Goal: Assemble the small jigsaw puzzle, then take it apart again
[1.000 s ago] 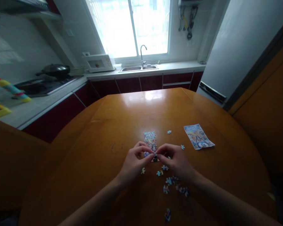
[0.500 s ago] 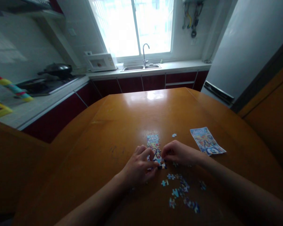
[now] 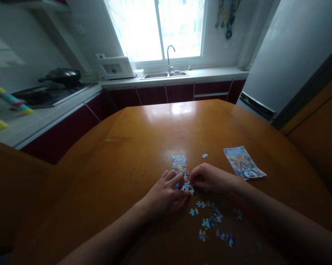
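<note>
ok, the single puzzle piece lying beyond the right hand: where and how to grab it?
I'd pinch the puzzle piece by opposite edges, right hand coming from above and its near side. It lies flat on the table, apart from the joined puzzle, so its knobbed rim looks reachable all round.

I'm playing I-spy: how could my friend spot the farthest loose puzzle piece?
On the wooden table, find the right hand. Beyond it, between the puzzle strip and the printed sheet, lies the pale piece; other loose pieces lie nearer the camera.
</note>
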Action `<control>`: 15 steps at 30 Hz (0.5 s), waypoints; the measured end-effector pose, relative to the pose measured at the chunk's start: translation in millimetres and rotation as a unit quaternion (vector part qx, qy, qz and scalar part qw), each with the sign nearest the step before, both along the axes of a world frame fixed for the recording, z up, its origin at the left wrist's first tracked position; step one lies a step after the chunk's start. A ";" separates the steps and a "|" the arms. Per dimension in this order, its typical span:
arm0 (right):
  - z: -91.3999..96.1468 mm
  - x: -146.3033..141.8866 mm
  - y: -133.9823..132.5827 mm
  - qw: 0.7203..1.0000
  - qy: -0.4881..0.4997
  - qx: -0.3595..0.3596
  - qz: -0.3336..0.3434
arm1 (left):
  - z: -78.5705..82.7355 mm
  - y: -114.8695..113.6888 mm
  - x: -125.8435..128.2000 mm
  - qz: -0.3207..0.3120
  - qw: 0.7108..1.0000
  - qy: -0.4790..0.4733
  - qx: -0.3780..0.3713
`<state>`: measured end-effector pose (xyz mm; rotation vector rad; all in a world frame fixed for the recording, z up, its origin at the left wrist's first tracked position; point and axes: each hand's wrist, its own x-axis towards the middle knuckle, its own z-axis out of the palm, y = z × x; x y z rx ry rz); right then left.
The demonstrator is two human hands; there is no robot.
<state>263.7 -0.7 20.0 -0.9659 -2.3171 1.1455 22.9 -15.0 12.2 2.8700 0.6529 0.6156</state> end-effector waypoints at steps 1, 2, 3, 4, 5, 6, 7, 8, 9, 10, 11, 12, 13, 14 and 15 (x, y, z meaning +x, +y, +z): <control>0.8 0.1 -0.1 1.000 0.004 -0.004 0.000 | -0.3 -0.1 0.0 0.000 1.000 0.001 -0.002; 1.5 0.1 -0.2 1.000 0.007 -0.009 0.001 | -0.6 -0.2 0.0 0.000 1.000 0.002 -0.003; 2.0 0.1 -0.2 1.000 0.008 -0.013 0.002 | -0.9 -0.3 0.0 0.001 1.000 0.002 -0.001; 2.2 -0.1 -0.3 1.000 0.007 -0.014 0.004 | -1.2 -0.4 0.0 0.001 1.000 0.002 0.001; 2.1 -0.4 -0.3 1.000 0.004 -0.013 0.006 | -1.5 -0.5 -0.1 0.001 1.000 0.002 0.004; 1.7 -0.8 -0.4 1.000 0.000 -0.008 0.007 | -1.8 -0.5 -0.1 0.001 1.000 0.003 0.006; 1.0 -1.3 -0.5 1.000 -0.005 -0.001 0.007 | -2.2 -0.5 -0.2 0.001 1.000 0.004 0.007; 0.4 -1.9 -0.7 1.000 -0.010 0.007 0.008 | -2.7 -0.5 -0.3 0.001 1.000 0.005 0.008; -0.2 -2.5 -0.9 1.000 -0.014 0.016 0.007 | -3.3 -0.5 -0.3 0.001 1.000 0.005 0.008; -0.5 -3.2 -1.3 0.999 -0.019 0.025 0.005 | -3.9 -0.4 -0.3 0.001 1.000 0.005 0.008; -0.4 -3.9 -1.8 0.999 -0.025 0.035 0.001 | -4.3 -0.5 -0.3 0.002 1.000 0.005 0.008; 0.0 -4.5 -2.4 0.998 -0.032 0.047 -0.003 | -4.4 -0.6 -0.2 0.003 1.000 0.003 0.007; 0.7 -5.2 -3.1 0.997 -0.038 0.059 -0.007 | -4.2 -0.8 0.0 0.004 1.000 0.003 0.006; 1.5 -5.8 -3.8 0.996 -0.041 0.072 -0.011 | -3.6 -1.1 0.2 0.005 1.000 0.004 0.004; 2.1 -6.3 -4.7 0.995 -0.043 0.084 -0.015 | -2.5 -1.5 0.5 0.005 1.000 0.006 0.003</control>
